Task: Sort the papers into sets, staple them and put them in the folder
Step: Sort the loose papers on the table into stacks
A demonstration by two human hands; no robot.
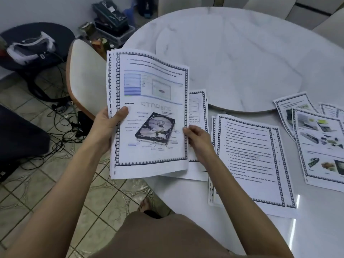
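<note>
White paper sheaf (149, 86) clamped by left hand (107, 125) – thumb on front, fingers curled behind left edge. Right hand (198, 139) pinches right edge. Sheaf held tilted over table (242, 43) edge – sorted piles (249, 157) lie flat just right of it.

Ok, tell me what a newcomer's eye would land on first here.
First, the sheaf of papers held up left of centre, a hard disk pictured on top, with the left hand gripping its left edge and the right hand its right edge. Then the piles on the white table: a text pile right of the hands and a picture pile at the far right edge.
</note>
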